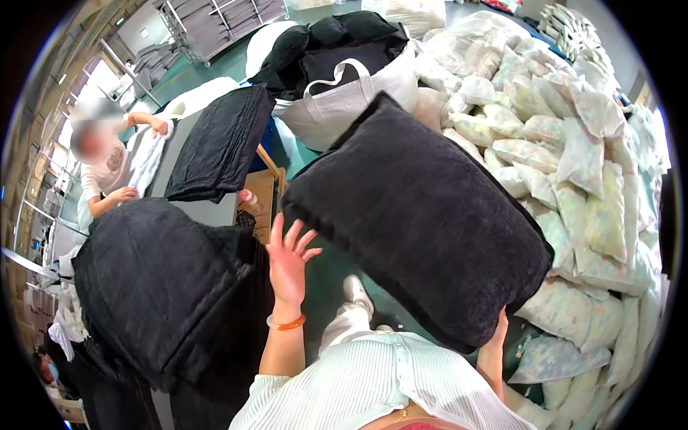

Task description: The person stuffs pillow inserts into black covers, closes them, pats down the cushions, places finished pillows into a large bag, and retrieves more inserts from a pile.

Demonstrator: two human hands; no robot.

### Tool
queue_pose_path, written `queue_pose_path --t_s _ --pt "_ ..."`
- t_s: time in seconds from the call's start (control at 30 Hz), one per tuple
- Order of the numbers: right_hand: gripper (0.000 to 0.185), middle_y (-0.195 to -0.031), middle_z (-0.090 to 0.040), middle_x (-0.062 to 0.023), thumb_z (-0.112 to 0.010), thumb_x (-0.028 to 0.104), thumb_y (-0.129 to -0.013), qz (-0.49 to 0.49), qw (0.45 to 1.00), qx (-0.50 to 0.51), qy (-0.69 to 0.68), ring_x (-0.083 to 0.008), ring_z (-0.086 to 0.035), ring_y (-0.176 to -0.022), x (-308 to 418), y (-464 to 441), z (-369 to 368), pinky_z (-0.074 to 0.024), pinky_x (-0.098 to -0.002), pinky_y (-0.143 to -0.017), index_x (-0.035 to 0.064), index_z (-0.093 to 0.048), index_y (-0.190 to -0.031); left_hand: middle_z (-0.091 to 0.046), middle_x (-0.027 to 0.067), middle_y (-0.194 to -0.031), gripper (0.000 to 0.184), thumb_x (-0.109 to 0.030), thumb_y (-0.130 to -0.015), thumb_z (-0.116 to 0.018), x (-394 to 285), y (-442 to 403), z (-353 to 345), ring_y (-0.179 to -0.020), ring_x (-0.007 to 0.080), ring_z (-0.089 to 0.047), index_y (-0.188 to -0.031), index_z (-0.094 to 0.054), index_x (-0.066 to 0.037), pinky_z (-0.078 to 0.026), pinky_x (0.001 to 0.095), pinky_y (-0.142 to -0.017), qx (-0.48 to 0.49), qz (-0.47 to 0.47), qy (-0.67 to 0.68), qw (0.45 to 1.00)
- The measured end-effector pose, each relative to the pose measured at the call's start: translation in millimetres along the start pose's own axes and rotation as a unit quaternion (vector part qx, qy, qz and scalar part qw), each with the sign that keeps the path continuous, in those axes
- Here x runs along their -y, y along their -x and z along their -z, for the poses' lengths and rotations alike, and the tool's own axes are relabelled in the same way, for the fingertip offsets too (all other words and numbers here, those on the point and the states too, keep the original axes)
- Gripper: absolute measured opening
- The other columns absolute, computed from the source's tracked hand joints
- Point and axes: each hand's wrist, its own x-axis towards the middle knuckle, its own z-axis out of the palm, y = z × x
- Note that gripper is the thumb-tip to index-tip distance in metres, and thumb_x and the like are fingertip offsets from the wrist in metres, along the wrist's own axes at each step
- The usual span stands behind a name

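Observation:
A large, plump black cushion point(423, 222) with a flat edge is held up in front of me, tilted so that one corner points away. My right hand point(499, 331) grips its near right corner; the fingers are partly hidden behind the fabric. My left hand point(288, 254) is raised beside the cushion's left edge with fingers spread and nothing in it. To the left of that hand, a pile of black quilted covers point(158, 279) lies over the table.
A white bag point(344, 111) filled with black cushions stands ahead. Stuffed pale inner pillows point(545, 158) are heaped on the right. More black covers point(226, 140) lie on the grey table point(179, 150), where another person point(107, 161) handles white cloth. Green floor point(330, 269) shows below.

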Motion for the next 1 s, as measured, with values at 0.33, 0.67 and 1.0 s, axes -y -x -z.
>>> queue_pose_path --t_s 0.33,0.67,1.0 --pt "0.052 -0.123 -0.062 -0.0164 -0.064 0.03 -0.091 0.116 0.992 -0.019 0.041 -0.0312 -0.061 -0.11 21 -263 -197 -0.0486 -0.0421 -0.098 -0.0059 -0.052 -0.127 -0.065 0.0082 -0.096 0.025 -0.026 -0.103 -0.042 109 -246 68 -0.083 0.016 -0.065 -0.103 -0.056 -0.005 -0.053 0.0276 -0.068 -0.132 0.04 -0.134 0.981" --pt "0.058 -0.124 -0.061 -0.0195 -0.063 0.036 -0.092 0.086 0.991 0.101 0.001 -0.0339 -0.062 -0.109 36 -588 -432 -0.0491 -0.0454 -0.099 -0.0085 -0.052 -0.126 -0.062 0.0068 -0.092 0.027 -0.025 -0.104 -0.038 128 -354 128 -0.072 0.0126 -0.063 -0.1 -0.054 -0.003 -0.05 0.0242 -0.061 -0.294 0.033 -0.22 0.93" --pt "0.054 -0.12 -0.062 -0.0174 -0.076 0.023 -0.082 0.103 0.989 0.102 -0.033 -0.0313 -0.063 -0.104 -75 -913 -757 -0.0539 -0.0465 -0.092 -0.0084 -0.056 -0.12 -0.062 0.0046 -0.086 0.021 -0.017 -0.102 -0.042 164 -389 60 -0.063 0.01 -0.06 -0.096 -0.057 -0.004 -0.047 0.0218 -0.054 -0.635 0.008 -0.261 0.727"
